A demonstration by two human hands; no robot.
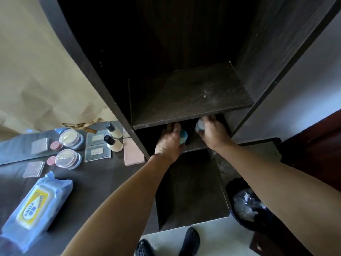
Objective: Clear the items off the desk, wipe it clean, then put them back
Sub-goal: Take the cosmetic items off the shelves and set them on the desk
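Both my hands reach into the lower compartment of a dark wooden shelf unit (191,115). My left hand (168,143) grips a round blue jar (183,136). My right hand (212,132) grips a round grey-blue jar (199,124) just under the upper shelf board. On the dark desk (96,178) to the left lie a blue wet-wipes pack (36,204), a clear round powder case (67,158), a small pink pot (51,160), a cream bottle with a black cap (113,144), a clear flat case (97,152), a pink flat case (133,151) and another flat case (34,169).
A mirror (27,145) leans at the desk's back and doubles the items. A paper bag (36,71) stands behind it. A black bin with a plastic liner (247,204) sits on the floor at the right, and my dark shoes (190,241) show below. The upper shelf board is dusty.
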